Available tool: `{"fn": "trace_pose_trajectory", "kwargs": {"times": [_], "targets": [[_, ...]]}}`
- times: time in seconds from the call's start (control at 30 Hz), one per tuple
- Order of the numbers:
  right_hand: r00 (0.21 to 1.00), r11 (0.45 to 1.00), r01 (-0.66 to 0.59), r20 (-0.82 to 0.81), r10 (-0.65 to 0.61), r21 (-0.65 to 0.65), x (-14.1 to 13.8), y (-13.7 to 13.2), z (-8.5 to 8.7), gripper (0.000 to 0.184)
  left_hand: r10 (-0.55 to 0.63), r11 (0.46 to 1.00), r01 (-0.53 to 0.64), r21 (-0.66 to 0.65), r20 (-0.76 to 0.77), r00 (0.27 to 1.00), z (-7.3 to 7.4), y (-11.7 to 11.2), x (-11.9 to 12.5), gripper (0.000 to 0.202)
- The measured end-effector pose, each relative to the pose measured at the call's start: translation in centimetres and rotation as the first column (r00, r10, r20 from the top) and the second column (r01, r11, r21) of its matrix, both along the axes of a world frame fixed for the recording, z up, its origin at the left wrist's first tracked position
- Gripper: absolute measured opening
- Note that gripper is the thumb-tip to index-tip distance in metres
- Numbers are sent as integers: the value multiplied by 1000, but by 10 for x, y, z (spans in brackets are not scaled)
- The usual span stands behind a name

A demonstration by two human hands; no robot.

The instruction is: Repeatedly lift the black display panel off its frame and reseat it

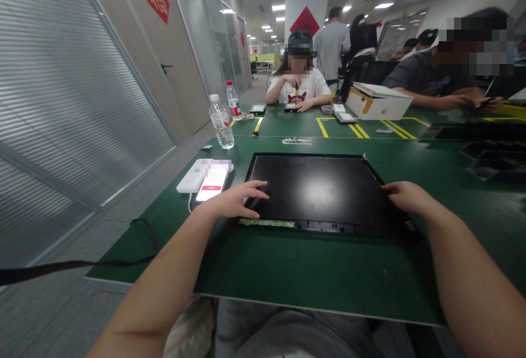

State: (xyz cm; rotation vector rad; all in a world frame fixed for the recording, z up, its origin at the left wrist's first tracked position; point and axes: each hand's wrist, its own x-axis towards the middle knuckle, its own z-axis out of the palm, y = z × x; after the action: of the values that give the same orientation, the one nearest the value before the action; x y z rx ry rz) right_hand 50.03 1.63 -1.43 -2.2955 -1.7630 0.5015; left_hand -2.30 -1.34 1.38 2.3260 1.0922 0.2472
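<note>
A large black flat panel (324, 191) lies on the green table (287, 270) in front of me, with a narrow green circuit strip (267, 223) along its near edge. My left hand (236, 200) rests on the panel's near left corner, fingers spread flat. At the near right edge lies my right hand (406, 196), its fingers curled over the edge of the panel.
A phone (212, 184) and a white power bank (193, 177) lie left of the panel. Two water bottles (221, 121) stand at the far left. A person sits across the table with small devices; a white box (378, 103) and other people are at the right.
</note>
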Motion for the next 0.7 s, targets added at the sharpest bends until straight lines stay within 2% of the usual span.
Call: {"fn": "trace_pose_trajectory", "kwargs": {"times": [0.17, 0.47, 0.7], "targets": [[999, 1000, 19, 28, -20, 4, 0, -1, -1, 41, -1, 1000, 1, -29, -5, 1000, 2, -2, 2, 50], [995, 999, -23, 101, 20, 28, -1, -2, -10, 48, -30, 999, 28, -16, -68, 997, 3, -3, 4, 39], [992, 999, -26, 124, 22, 35, -3, -3, -10, 50, -19, 1000, 16, -27, -99, 995, 8, -8, 7, 37]]}}
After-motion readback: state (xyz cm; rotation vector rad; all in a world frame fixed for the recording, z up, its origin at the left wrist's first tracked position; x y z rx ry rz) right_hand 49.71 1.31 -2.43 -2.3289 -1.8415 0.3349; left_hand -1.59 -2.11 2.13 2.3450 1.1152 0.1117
